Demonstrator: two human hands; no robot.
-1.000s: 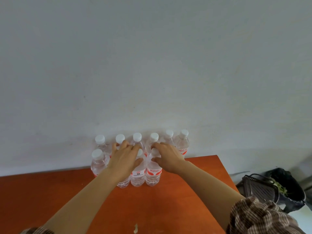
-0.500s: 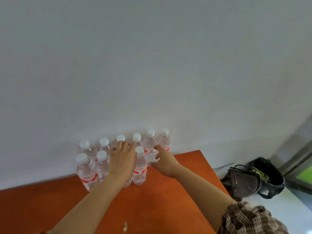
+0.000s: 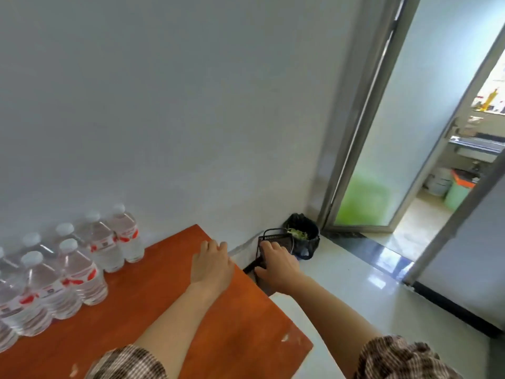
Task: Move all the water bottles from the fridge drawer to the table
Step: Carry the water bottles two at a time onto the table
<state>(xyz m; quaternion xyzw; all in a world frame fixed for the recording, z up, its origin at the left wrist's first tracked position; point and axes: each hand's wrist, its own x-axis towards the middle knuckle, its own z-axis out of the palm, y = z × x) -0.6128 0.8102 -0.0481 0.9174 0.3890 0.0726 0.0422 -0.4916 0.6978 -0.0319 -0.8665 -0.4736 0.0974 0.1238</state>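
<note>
Several clear water bottles (image 3: 82,272) with white caps and red labels stand in rows on the orange table (image 3: 224,332), against the white wall at the left. My left hand (image 3: 211,265) hovers over the table's right corner, palm down, fingers loosely apart, holding nothing. My right hand (image 3: 277,265) is past the table's right edge, above the floor, fingers curled loosely and empty. Both hands are well clear of the bottles. No fridge drawer is in view.
A black bin (image 3: 303,239) with a bag and green scraps stands on the floor in the wall corner, a black slotted lid (image 3: 273,240) leaning by it. An open glass door (image 3: 382,149) lies to the right, and a dark-based grey panel (image 3: 464,283) at far right.
Both hands have let go of the bottles and pulled back to the right. My view has swung right, so the bottles sit at the left and the doorway shows.
</note>
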